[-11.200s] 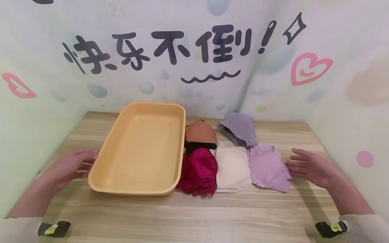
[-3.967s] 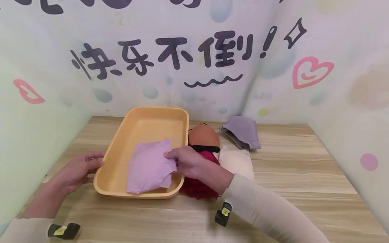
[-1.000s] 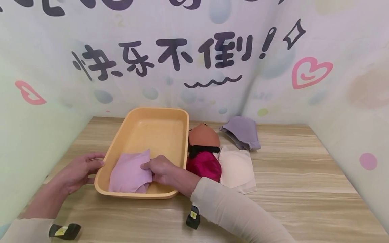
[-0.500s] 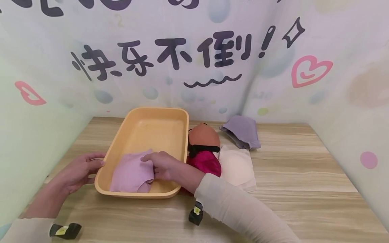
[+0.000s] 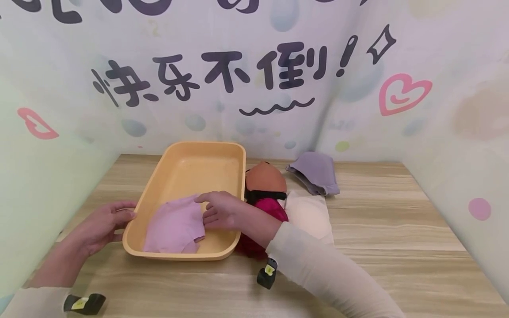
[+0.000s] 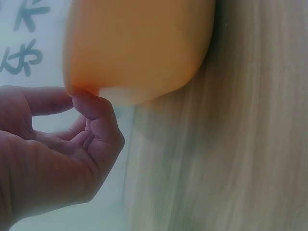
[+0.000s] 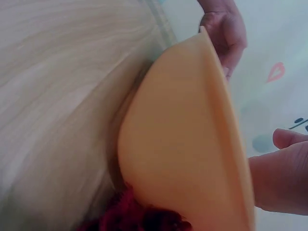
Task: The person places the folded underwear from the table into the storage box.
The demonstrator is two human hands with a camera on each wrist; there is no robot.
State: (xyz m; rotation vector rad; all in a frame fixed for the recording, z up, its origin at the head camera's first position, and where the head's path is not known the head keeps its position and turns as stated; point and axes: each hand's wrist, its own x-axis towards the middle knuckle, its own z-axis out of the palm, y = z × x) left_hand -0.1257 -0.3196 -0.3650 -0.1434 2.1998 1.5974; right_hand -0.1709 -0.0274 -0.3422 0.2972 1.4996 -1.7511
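Observation:
A folded lilac bra (image 5: 172, 227) lies in the front left part of the orange plastic basin (image 5: 183, 255). At its right edge is my right hand (image 5: 222, 210), over the basin, fingers loose and index finger pointing along the fabric. The right wrist view shows that hand (image 7: 284, 175) partly hidden behind the basin's wall (image 7: 178, 130). My left hand (image 5: 105, 225) pinches the basin's left rim between thumb and fingers, which the left wrist view of the hand (image 6: 62, 144) shows up close.
Right of the basin lie a brown bra (image 5: 265, 177) with a black band, a magenta bra (image 5: 272, 207) partly under my right arm, and a cream bra (image 5: 308, 214). Behind them sits a grey-purple bra (image 5: 316, 172). A printed cloth backdrop (image 5: 218, 123) encloses the wooden table (image 5: 397, 229).
The lilac bra went from the table's right side into the basin. My right fingers have since let go of it and shifted slightly right. The left hand has come to grip the rim.

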